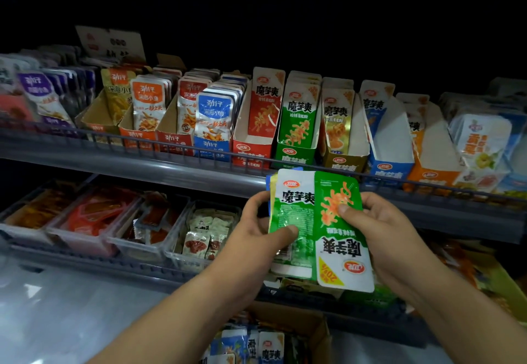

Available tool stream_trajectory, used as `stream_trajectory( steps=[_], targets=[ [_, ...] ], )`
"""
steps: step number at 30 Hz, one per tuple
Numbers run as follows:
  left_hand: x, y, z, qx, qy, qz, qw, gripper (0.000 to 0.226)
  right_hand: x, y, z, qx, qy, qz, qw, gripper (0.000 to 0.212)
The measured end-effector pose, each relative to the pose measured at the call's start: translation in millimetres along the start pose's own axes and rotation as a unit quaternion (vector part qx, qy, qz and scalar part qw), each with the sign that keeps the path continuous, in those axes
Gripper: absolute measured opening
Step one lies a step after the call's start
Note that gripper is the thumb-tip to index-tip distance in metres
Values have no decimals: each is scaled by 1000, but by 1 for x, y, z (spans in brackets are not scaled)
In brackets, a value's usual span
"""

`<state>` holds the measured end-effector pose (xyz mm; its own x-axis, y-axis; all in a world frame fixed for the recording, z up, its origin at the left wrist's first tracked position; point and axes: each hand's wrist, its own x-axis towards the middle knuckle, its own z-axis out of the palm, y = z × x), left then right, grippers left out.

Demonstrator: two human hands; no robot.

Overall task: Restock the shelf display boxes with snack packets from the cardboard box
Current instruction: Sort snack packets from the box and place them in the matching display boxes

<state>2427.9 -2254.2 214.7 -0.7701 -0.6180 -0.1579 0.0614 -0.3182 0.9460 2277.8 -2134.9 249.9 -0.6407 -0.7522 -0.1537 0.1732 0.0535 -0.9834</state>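
Observation:
My left hand (256,226) holds a stack of green snack packets (291,212) upright, thumb across the front one. My right hand (379,229) pinches another green packet (339,238), turned upside down and overlapping the stack. Both hands hover just below the upper shelf rail (199,149). Right above them stands the green display box (296,152) with green packets in it. The red display box (251,149) to its left holds one packet. The blue box (390,161) and the orange box (427,172) look nearly bare. The cardboard box (310,326) sits at the bottom with several packets inside.
Small fish-snack display boxes (137,135) fill the upper shelf's left part. The lower shelf holds clear plastic bins (159,252) of red and white packets. More snack packs (479,141) crowd the upper shelf's right end. A pale floor (71,306) lies at the lower left.

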Motion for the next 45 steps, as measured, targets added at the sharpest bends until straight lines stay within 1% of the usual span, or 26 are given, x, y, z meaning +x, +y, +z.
stream_trajectory(
  steps=[1, 3, 4, 6, 8, 11, 14, 17, 19, 20, 22, 25, 30, 33, 35, 39, 42, 45],
  targets=[
    [0, -2, 1, -14, 1, -3, 1000, 66, 0, 0, -1, 9, -10, 4, 1000, 17],
    [-1, -3, 5, -40, 2, -16, 999, 72, -3, 0, -1, 28, -53, 18, 998, 30],
    [-1, -3, 6, -53, 0, -22, 998, 69, -5, 1, -1, 37, -74, 29, 996, 36],
    [0, -3, 7, -72, -18, -37, 997, 56, -6, 4, -1, 51, -88, 50, 994, 39],
    [-1, -2, 8, -87, -39, -49, 994, 47, -4, 6, -2, 58, -73, 58, 994, 36],
    [-2, -3, 11, -98, -59, -45, 992, 48, -3, 8, -4, 49, -50, 40, 997, 36],
    [-2, -4, 12, -84, -52, -28, 995, 50, -4, 8, -5, 46, -37, 20, 998, 34],
    [-1, -3, 12, -74, -46, -22, 996, 42, -5, 7, -6, 41, -20, 7, 999, 25],
    [-1, 0, 10, -87, -49, -45, 994, 31, -4, 6, -7, 12, 15, -16, 1000, 19],
    [-2, 2, 10, -94, -56, -60, 992, 30, -4, 6, -9, -11, 34, -32, 999, 17],
    [-4, 6, 8, -99, -74, -70, 990, 36, -3, 3, -12, -51, 59, -61, 995, 15],
    [-6, 7, 9, -75, -79, -55, 993, 44, -5, -6, -18, -111, 70, -95, 987, 16],
    [-4, 2, 8, -36, -32, -27, 998, 39, -11, -24, -25, -182, 70, -142, 970, 16],
    [-6, 1, 13, -46, -40, -22, 998, 38, -16, -25, -19, -213, 50, -138, 966, 13],
    [-7, 0, 17, -57, -48, -26, 997, 40, -19, -19, -9, -205, 34, -125, 970, 11],
    [-6, -8, 20, -73, -47, -35, 996, 40, -22, -1, 9, -212, 32, -116, 970, 10],
    [-8, -10, 20, -98, -67, -44, 992, 38, -21, 7, 13, -196, 22, -92, 976, 11],
    [-10, -10, 18, -89, -87, -36, 992, 45, -18, 6, 7, -140, 26, -66, 988, 13]
  ],
)
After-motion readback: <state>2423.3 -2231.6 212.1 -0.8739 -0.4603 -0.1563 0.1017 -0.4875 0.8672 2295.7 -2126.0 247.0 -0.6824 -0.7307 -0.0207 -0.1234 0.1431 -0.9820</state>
